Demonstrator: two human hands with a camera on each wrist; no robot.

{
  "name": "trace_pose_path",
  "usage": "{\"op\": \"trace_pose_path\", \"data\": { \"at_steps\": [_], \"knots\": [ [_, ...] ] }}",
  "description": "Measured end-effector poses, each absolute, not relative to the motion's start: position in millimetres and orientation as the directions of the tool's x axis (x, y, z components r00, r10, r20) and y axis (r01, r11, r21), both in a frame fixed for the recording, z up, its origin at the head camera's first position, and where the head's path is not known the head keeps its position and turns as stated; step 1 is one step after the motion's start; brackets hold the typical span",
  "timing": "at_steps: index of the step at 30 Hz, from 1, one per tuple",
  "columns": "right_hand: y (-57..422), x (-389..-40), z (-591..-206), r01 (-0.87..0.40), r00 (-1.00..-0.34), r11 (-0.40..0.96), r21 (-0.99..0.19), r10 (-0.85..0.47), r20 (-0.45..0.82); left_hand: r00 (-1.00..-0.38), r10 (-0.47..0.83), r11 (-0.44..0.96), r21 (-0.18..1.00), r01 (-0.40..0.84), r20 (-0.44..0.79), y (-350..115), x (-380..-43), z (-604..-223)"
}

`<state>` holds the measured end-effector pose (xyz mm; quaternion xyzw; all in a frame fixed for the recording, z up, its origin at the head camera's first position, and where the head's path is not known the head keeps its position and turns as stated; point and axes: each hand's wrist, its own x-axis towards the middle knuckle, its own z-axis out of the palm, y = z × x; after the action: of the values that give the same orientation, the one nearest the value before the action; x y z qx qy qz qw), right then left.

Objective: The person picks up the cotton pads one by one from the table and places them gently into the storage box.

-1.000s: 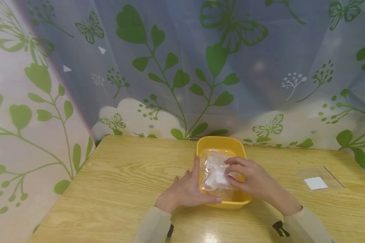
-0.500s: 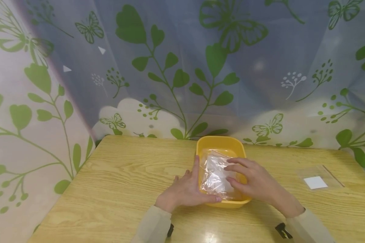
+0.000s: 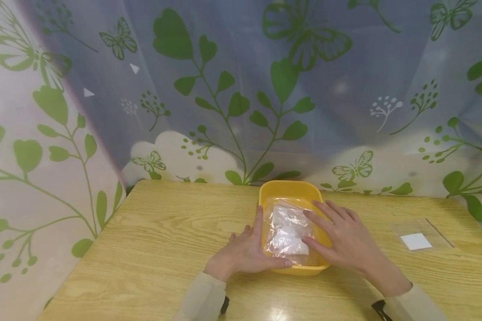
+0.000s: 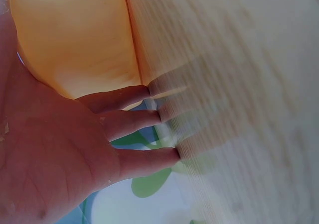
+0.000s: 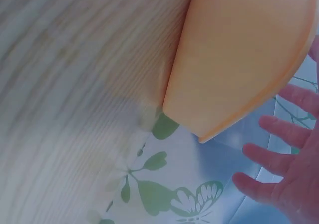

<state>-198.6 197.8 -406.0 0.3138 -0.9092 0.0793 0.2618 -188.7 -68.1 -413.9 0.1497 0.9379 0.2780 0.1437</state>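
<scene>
A yellow plastic box (image 3: 291,187) stands on the table, and a clear zip bag (image 3: 285,223) with something white inside lies flat in it. My left hand (image 3: 243,254) rests against the box's left side, its thumb along the near rim. In the left wrist view, straight fingers (image 4: 142,157) of that hand touch the tabletop beside the box. Over the box's right rim hovers my right hand (image 3: 347,236), fingers spread and holding nothing. In the right wrist view these fingers (image 5: 284,132) stand apart from one another beyond the box wall.
Another clear zip bag (image 3: 421,236) holding a white card lies on the wooden table (image 3: 176,223) to the right. A curtain (image 3: 233,89) printed with leaves and butterflies hangs behind the table's far edge.
My right hand has let go of the zip bag and shifted right, its fingers spreading. The bag now lies flatter in the box. My left hand has stayed in place.
</scene>
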Motion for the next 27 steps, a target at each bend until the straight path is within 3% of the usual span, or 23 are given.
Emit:
{"op": "trace_pose_path", "data": {
  "at_steps": [14,27],
  "knots": [
    [218.0,-192.0,-405.1,-0.482,-0.762,0.876,0.029,-0.436,0.48,-0.916,0.351,0.8,0.57,0.186,-0.194,-68.6,-188.4,-414.1],
    [239.3,-186.5,-405.3,-0.442,-0.777,0.897,0.01,-0.389,0.494,-0.915,0.355,0.799,0.57,0.19,-0.194,-68.6,-188.5,-413.5]
  ]
}}
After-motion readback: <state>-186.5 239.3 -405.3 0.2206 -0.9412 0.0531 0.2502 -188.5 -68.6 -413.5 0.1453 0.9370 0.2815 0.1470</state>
